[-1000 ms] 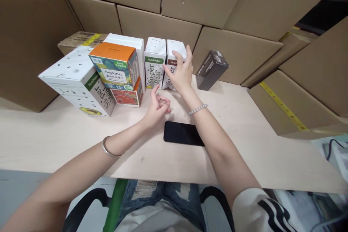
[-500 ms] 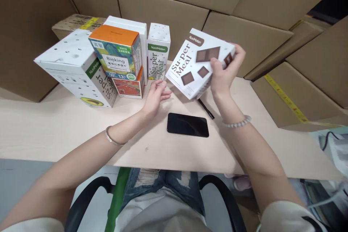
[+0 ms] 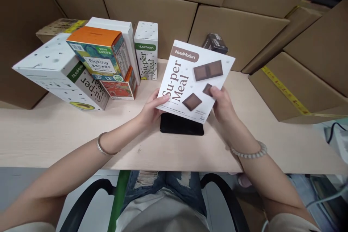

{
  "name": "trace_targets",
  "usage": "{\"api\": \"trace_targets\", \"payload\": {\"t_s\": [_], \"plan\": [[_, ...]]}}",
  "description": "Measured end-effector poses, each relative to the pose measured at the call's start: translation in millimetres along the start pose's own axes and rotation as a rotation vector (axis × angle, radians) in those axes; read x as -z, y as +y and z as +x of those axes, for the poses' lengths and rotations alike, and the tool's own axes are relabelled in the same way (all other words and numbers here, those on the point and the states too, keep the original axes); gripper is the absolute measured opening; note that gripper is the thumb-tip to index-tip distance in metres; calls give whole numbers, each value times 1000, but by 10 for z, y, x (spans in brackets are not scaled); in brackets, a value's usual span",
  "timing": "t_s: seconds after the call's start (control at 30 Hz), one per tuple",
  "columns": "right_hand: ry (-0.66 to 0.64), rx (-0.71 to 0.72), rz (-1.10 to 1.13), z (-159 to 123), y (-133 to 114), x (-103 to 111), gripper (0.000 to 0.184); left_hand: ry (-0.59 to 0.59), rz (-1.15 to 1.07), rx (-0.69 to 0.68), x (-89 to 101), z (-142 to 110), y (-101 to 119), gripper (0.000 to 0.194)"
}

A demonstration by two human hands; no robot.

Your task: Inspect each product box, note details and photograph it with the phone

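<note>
A white NutriMotion Su-per Meal box [image 3: 190, 79] with brown chocolate pieces printed on it is held tilted between both hands, front face up. My left hand [image 3: 152, 107] grips its lower left corner, thumb on the face. My right hand [image 3: 224, 105] holds its right side, thumb over one printed chocolate piece. Beneath the box's lower edge a black smartphone [image 3: 181, 127] lies on the table, partly covered. The fingers under the box are hidden.
On the left of the table [image 3: 54, 137] stand a large avocado-print box [image 3: 67, 72], an orange-topped Binking box [image 3: 100, 56] on a red-pictured box [image 3: 119, 88], and a narrow Su-per Meal box [image 3: 146, 50]. A small dark box [image 3: 216, 43] sits behind. Cardboard cartons [image 3: 146, 25] wall the back.
The chocolate-print box has come down and toward me, turning its front upward. My left hand, empty before, has taken hold of it. The small dark box at the back now shows.
</note>
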State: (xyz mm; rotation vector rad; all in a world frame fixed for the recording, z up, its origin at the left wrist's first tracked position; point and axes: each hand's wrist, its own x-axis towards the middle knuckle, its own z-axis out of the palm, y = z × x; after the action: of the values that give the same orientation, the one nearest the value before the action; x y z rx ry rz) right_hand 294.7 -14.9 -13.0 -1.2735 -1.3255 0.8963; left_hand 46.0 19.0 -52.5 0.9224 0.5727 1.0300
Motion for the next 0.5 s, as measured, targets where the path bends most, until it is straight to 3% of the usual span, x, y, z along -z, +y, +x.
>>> {"api": "trace_targets", "payload": {"t_s": [0.07,0.13,0.37,0.5], "plan": [[-58,-159,166,-91,-43,-48,68,-3,27,-37,31,8,3,68],[-100,-199,225,-143,-88,-94,69,-12,55,-53,56,6,14,66],[-116,-70,242,-110,-55,-53,76,-59,122,-72,81,15,121,72],[-274,128,53,-49,76,77,68,-104,286,-123,156,38,179,92]]}}
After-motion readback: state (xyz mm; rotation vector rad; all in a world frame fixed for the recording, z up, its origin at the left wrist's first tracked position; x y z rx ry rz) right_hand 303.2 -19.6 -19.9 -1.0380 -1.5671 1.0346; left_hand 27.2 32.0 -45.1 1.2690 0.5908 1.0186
